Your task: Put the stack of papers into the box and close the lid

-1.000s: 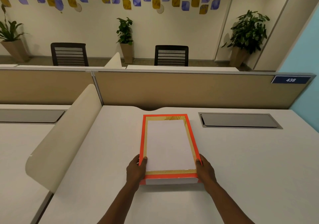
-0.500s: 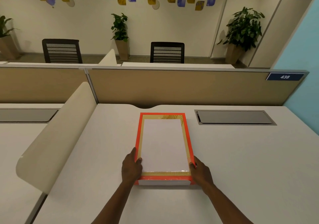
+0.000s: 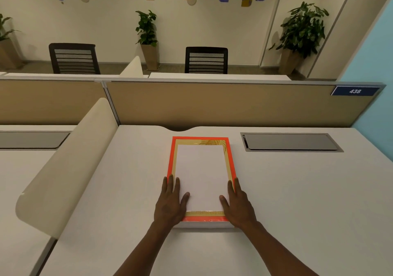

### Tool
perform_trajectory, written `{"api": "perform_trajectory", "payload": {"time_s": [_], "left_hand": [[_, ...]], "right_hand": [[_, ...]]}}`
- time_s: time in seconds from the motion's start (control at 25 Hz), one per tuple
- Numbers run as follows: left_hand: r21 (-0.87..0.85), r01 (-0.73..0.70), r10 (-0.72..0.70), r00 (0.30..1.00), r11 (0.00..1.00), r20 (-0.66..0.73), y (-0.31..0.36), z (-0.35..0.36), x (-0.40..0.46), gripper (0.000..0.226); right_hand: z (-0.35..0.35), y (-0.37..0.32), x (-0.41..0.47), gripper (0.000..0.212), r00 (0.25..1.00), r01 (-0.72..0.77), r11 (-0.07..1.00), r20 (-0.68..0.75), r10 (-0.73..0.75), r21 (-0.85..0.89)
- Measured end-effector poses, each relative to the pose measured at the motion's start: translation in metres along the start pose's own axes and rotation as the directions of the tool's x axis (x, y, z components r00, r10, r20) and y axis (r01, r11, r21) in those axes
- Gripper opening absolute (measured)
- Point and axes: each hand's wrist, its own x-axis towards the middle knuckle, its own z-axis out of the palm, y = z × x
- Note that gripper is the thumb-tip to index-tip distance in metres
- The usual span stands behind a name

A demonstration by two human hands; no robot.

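Note:
A flat box (image 3: 201, 139) with an orange rim and a gold patterned top lies shut on the white desk (image 3: 297, 190) in front of me. A stack of white papers (image 3: 202, 175) rests on its lid, inside the orange border. My left hand (image 3: 170, 205) lies flat over the box's near left corner, fingers stretched along the rim, thumb on the paper. My right hand (image 3: 238, 205) mirrors it on the near right corner, its thumb also on the paper. Neither hand closes around anything.
A grey cable hatch (image 3: 289, 141) is set into the desk right of the box. A curved cream divider (image 3: 63, 165) stands at the left edge. A tan partition (image 3: 212, 103) walls off the far side, with chairs and plants beyond.
Both hands have moved up from gripping the box's near sides onto its top, with the thumbs now resting on the paper. The box and papers stay in place.

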Motion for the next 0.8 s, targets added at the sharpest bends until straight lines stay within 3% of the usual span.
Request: {"api": "perform_trajectory", "payload": {"time_s": [0.2,0.48,0.64,0.8], "left_hand": [[-0.008,-0.016,0.016,1.000,1.000,0.006,0.003,-0.006,0.003,0.113],[-0.067,0.011,-0.009,1.000,0.998,0.030,-0.005,-0.013,0.017,0.084],[-0.048,0.004,0.000,0.998,0.999,0.067,-0.006,-0.014,0.020,0.090],[0.022,-0.023,0.023,0.999,0.999,0.026,0.006,-0.026,0.032,0.118]], "right_hand": [[-0.018,0.003,0.026,0.078,1.000,-0.020,0.999,-0.019,0.020,0.027],[-0.026,0.009,0.055,0.076,0.997,-0.011,1.000,0.072,0.009,0.024],[-0.027,0.012,0.055,0.078,0.995,-0.022,0.999,0.094,0.018,0.041],[-0.048,0.012,0.060,0.079,1.000,-0.019,1.000,0.018,0.019,0.018]]}}
